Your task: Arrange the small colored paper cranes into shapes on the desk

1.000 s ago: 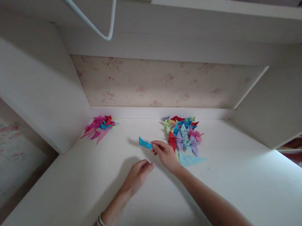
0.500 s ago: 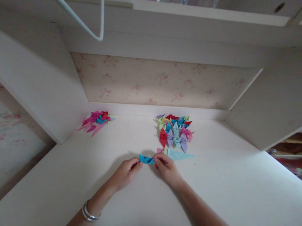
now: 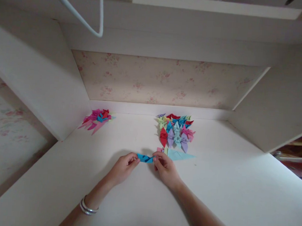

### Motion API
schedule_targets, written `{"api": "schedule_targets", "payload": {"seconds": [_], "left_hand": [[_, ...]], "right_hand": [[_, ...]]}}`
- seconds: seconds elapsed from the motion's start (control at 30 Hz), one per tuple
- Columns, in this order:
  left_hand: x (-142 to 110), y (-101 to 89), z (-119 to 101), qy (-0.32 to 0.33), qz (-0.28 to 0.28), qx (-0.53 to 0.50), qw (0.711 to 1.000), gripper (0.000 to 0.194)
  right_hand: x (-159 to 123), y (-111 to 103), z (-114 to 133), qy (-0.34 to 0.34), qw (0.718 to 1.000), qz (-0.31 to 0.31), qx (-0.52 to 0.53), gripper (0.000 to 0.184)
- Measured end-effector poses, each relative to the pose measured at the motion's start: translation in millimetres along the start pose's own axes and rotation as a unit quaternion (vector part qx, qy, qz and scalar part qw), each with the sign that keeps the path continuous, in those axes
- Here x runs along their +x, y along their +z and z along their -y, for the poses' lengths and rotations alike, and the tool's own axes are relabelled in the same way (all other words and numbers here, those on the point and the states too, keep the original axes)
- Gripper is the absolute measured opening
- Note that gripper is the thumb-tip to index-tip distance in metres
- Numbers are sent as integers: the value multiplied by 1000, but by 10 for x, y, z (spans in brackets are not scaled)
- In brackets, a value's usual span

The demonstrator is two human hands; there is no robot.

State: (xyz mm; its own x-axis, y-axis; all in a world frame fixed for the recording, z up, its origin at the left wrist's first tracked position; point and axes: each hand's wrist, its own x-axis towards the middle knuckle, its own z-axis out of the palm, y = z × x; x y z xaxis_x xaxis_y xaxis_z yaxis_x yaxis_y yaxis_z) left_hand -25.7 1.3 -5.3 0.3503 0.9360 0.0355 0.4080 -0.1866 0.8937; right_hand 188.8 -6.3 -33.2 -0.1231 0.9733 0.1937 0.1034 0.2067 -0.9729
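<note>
A small blue folded paper with dark markings stretches between my two hands, just above the white desk. My left hand pinches its left end between thumb and fingers. At its right end, my right hand grips it the same way, hiding that tip. Right behind my right hand lies a pale blue pointed folded paper, with small pink and light green paper pieces beside it. Several colourful origami cranes stand in rows farther back.
A heap of pink, red and blue folded papers lies at the back left, by the side panel. The white desk is bounded by panels left and right. A white cable hangs from above at the upper left.
My left hand has shifted slightly left, and more of the blue paper's length shows between my hands. The view has tipped down a little.
</note>
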Motion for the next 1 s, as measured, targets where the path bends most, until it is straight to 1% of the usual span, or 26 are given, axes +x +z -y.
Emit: {"api": "schedule_targets", "payload": {"seconds": [0.07, 0.13, 0.23, 0.43, 0.63, 1.0], "left_hand": [[4, 2, 13, -1, -15, -15, 1000, 34], [11, -1, 21, -1, -31, -24, 999, 34], [22, -7, 21, 3, -46, -28, 999, 34], [24, -7, 9, 11, -57, -26, 998, 34], [26, -4, 14, 1, -60, -17, 998, 34], [22, -7, 33, -1, -45, 3, 999, 36]], "right_hand": [[10, 15, 1, 17, 999, -2, 35, 30], [19, 20, 21, 28, 999, 3, 42, 32], [20, 6, 72, 32, 999, 15, -11, 24], [2, -13, 134, 6, 996, 35, -87, 26], [-3, -18, 150, -16, 986, 61, -157, 27], [9, -28, 192, -39, 980, 47, -189, 26]]}}
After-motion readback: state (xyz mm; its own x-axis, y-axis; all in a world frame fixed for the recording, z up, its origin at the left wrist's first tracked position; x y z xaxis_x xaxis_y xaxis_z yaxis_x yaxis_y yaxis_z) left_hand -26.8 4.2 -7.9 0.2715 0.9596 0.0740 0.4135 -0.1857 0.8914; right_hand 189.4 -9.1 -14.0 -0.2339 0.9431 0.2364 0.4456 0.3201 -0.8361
